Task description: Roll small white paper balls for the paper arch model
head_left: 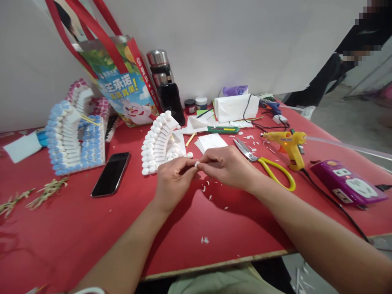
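My left hand (pixel 173 176) and my right hand (pixel 228 165) meet over the red table (pixel 92 228), fingers pinched together on a small white paper piece (pixel 196 164). Just behind them stands a curved white paper model (pixel 157 143) made of rolled tubes, with loose white rolls beside it. A stack of white paper squares (pixel 211 142) lies behind my right hand. Yellow-handled scissors (pixel 266 165) lie to the right of it. White scraps dot the table under my hands.
A blue-and-white tube model (pixel 72 136) and a black phone (pixel 111 173) lie at the left. A yellow glue gun (pixel 289 145), purple power strip (pixel 347 183) and cords are on the right. A printed bag (pixel 122 81), flask (pixel 161 69) and tissue pack (pixel 235 107) line the wall. A person stands far right.
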### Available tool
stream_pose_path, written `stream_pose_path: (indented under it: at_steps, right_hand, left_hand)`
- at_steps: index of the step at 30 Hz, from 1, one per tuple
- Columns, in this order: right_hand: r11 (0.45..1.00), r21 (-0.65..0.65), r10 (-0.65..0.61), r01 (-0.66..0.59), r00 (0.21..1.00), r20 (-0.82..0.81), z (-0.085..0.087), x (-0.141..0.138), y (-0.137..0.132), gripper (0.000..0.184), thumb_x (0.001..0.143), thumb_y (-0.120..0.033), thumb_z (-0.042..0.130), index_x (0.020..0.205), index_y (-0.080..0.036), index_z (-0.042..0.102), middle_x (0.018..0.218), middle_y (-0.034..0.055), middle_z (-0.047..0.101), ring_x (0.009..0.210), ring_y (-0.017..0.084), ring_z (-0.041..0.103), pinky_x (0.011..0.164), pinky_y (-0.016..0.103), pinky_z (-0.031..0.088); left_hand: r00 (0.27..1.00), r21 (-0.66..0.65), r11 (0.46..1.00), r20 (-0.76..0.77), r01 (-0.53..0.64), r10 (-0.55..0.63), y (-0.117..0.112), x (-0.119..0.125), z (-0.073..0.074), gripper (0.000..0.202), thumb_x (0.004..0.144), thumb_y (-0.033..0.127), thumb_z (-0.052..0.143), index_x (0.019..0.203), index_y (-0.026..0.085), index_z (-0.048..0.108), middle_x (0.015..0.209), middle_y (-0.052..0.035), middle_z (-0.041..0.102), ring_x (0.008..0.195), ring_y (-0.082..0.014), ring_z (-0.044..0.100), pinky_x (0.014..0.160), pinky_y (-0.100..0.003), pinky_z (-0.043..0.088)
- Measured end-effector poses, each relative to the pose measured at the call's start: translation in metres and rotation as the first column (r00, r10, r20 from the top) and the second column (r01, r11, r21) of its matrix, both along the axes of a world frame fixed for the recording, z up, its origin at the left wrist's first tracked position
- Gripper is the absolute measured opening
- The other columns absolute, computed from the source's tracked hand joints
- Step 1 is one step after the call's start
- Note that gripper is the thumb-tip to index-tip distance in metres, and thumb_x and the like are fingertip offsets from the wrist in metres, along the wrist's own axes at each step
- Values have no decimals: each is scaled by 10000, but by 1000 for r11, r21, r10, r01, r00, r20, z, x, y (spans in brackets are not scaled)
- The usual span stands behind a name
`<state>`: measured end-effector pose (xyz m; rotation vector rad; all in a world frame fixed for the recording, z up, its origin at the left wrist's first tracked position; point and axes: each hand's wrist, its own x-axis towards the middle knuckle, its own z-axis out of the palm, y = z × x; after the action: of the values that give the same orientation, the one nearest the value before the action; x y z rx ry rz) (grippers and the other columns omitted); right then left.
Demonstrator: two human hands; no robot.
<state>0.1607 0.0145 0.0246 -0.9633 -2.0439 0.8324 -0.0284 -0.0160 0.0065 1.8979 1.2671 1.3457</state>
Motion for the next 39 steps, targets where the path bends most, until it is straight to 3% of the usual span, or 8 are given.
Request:
stream_pose_path:
  at_steps: [9,14,17,20,27,31,35,39]
  right_hand:
    - [967,-256,-41,-10,981,-190,3,2,5,174,863,-278,698,748,-149,683,628,14,678,552,134,643,529,247,466]
    - [888,-452,-79,-80,943,-322,3,-3,5,298,820,-402,793,744,-155,645,630,11,691,520,161,698,479,244,512]
    - [857,-513,-139,-47,938,-318,5,-4,5,350,778,-433,841,748,-162,622,642,14,705,513,159,700,473,233,510]
    - [843,-536,-126,-47,952,-281,7,-2,6,362,749,-436,868,780,-167,628,664,24,717,523,148,686,484,231,509]
    - [892,-447,-172,65,964,-202,6,-4,4,219,814,-350,764,788,-178,632,608,-7,659,479,137,616,457,244,461]
    - [951,-255,-221,176,962,-159,2,-11,-3,138,829,-272,696,759,-180,621,625,-4,661,543,134,605,518,244,432]
    - [988,-69,-145,138,983,-111,2,-12,-11,64,853,-161,601,795,-176,624,673,7,695,616,131,592,591,248,414]
    - [997,-17,-73,72,994,-76,3,-6,-8,67,868,-172,593,833,-169,651,624,-15,607,568,113,485,563,252,354]
  left_hand:
    - [946,-222,944,268,244,-181,4,3,9,180,944,234,690,1077,171,792,767,-18,775,629,-143,748,662,-246,634]
    - [979,-186,972,170,144,-113,4,2,6,210,966,305,675,1105,188,781,835,-26,760,658,-134,732,701,-256,615]
    - [992,-168,981,100,100,-84,3,3,6,207,985,330,646,1080,187,761,878,-30,736,699,-126,719,737,-252,602]
    - [985,-193,974,146,122,-95,3,5,8,215,981,348,648,1082,177,731,944,-51,737,793,-152,732,784,-275,617]
    - [974,-256,960,221,110,-53,3,7,8,217,956,366,679,1039,169,718,874,-47,749,742,-161,739,778,-293,622]
    - [970,-228,970,242,80,-23,2,10,6,195,949,347,689,1000,163,729,814,-27,740,679,-138,723,725,-260,616]
    - [982,-135,991,188,19,7,0,9,3,133,945,292,695,985,173,740,743,3,729,656,-131,727,690,-240,608]
    - [999,-26,999,23,-26,26,-2,4,3,123,943,266,701,1015,185,758,792,-9,768,670,-143,755,711,-254,611]
